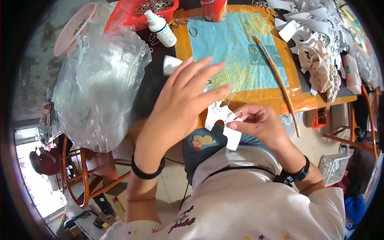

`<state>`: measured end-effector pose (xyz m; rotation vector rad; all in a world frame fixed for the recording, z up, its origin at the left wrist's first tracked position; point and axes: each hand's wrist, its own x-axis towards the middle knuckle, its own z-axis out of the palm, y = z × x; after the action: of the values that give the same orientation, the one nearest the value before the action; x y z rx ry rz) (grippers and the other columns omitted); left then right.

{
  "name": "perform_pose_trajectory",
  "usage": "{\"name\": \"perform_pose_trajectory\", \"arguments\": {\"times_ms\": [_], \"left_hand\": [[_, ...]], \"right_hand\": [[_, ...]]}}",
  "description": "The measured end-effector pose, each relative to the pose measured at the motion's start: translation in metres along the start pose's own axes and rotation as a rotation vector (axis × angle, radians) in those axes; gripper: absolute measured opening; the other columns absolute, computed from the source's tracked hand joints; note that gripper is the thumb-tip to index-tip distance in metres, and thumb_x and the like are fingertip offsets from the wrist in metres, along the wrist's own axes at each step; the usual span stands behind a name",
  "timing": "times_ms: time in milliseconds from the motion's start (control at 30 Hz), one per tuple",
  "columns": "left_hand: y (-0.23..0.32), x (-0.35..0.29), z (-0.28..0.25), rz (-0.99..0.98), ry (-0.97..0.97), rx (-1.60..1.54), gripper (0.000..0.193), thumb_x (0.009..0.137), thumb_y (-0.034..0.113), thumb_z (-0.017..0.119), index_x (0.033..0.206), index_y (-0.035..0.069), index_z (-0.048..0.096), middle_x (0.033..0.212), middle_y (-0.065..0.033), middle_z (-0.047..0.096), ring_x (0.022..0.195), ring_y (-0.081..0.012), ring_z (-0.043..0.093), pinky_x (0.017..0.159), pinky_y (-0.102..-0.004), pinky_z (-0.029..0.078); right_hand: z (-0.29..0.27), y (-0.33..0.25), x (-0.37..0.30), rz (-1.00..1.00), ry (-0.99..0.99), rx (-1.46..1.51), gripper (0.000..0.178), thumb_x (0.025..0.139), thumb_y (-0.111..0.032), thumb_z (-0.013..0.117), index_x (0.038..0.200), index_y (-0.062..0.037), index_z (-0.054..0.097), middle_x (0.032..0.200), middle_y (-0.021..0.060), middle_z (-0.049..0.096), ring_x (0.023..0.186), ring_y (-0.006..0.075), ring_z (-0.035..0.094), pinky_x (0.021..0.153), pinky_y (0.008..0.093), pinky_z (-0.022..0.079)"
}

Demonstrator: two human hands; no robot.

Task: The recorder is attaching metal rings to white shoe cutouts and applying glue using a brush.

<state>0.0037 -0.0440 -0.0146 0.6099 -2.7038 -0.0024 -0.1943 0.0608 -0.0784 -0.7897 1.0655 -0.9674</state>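
Note:
My right hand (260,122) pinches a white cut-out piece (233,139) between thumb and fingers, over my lap at the table's near edge. A small metal ring shows at the fingertips. The piece has curved notches and a straight strip hanging down. To its upper left, my left hand (182,98) is raised with fingers spread and holds nothing. Part of the white piece's far end lies close to the left fingers. Behind the left hand, a white scrap (171,65) is partly hidden. A loose metal ring (193,32) rests on the blue sheet (220,48).
A long wooden stick (277,74) crosses the table's near right edge. White pieces with rings (310,24) pile up at the right, beside a crumpled cloth (320,64). A clear plastic bag (100,88), white bottle (162,30), red basket (124,16) and red can (214,10) stand around.

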Motion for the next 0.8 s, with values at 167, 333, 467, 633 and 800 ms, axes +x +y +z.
{"name": "perform_pose_trajectory", "arguments": {"times_ms": [167, 333, 467, 633, 800], "left_hand": [[0.027, -0.03, 0.007, -0.392, 0.074, -0.326, 0.027, 0.071, 0.004, 0.069, 0.097, 0.011, 0.072, 0.096, -0.0038, 0.062, 0.092, -0.024, 0.057, 0.078, -0.0358, 0.046], [0.055, -0.039, 0.039, -0.508, 0.168, -0.395, 0.025, 0.072, 0.005, 0.075, 0.097, 0.01, 0.074, 0.086, -0.0034, 0.061, 0.081, -0.0208, 0.054, 0.07, -0.0315, 0.046], [0.057, -0.045, 0.043, -0.49, 0.213, -0.367, 0.021, 0.072, 0.011, 0.076, 0.092, 0.011, 0.072, 0.086, 0.0005, 0.06, 0.078, -0.0198, 0.054, 0.067, -0.0324, 0.045], [0.065, -0.045, 0.043, -0.566, 0.197, -0.46, 0.013, 0.074, 0.009, 0.074, 0.086, 0.009, 0.068, 0.088, -0.0009, 0.062, 0.081, -0.0217, 0.057, 0.069, -0.0337, 0.046], [0.075, -0.044, 0.049, -0.613, 0.202, -0.449, 0.009, 0.082, 0.001, 0.065, 0.089, 0.003, 0.059, 0.092, -0.0081, 0.062, 0.084, -0.0258, 0.056, 0.073, -0.0354, 0.046]], "right_hand": [[0.009, 0.01, -0.001, -0.01, 0.09, -0.031, 0.016, 0.083, 0.0, 0.072, 0.098, 0.0006, 0.065, 0.087, 0.0009, 0.068, 0.077, 0.0049, 0.061, 0.067, 0.0188, 0.049], [0.015, 0.013, -0.002, -0.024, 0.13, -0.109, 0.033, 0.082, -0.004, 0.074, 0.113, 0.0017, 0.065, 0.079, -0.001, 0.067, 0.07, 0.0011, 0.056, 0.063, 0.0183, 0.047], [0.02, 0.019, -0.005, -0.055, 0.158, -0.095, 0.033, 0.082, -0.005, 0.074, 0.113, 0.0015, 0.065, 0.079, -0.0002, 0.067, 0.069, 0.0013, 0.056, 0.063, 0.0186, 0.047], [0.024, 0.017, -0.007, -0.052, 0.177, -0.226, 0.031, 0.082, -0.005, 0.074, 0.111, 0.0023, 0.066, 0.08, 0.0007, 0.068, 0.069, 0.0014, 0.056, 0.063, 0.0192, 0.048], [0.023, 0.019, -0.005, -0.067, 0.167, -0.187, 0.026, 0.082, -0.006, 0.074, 0.106, 0.0027, 0.067, 0.079, 0.0003, 0.067, 0.07, 0.0009, 0.056, 0.062, 0.019, 0.047]]}}
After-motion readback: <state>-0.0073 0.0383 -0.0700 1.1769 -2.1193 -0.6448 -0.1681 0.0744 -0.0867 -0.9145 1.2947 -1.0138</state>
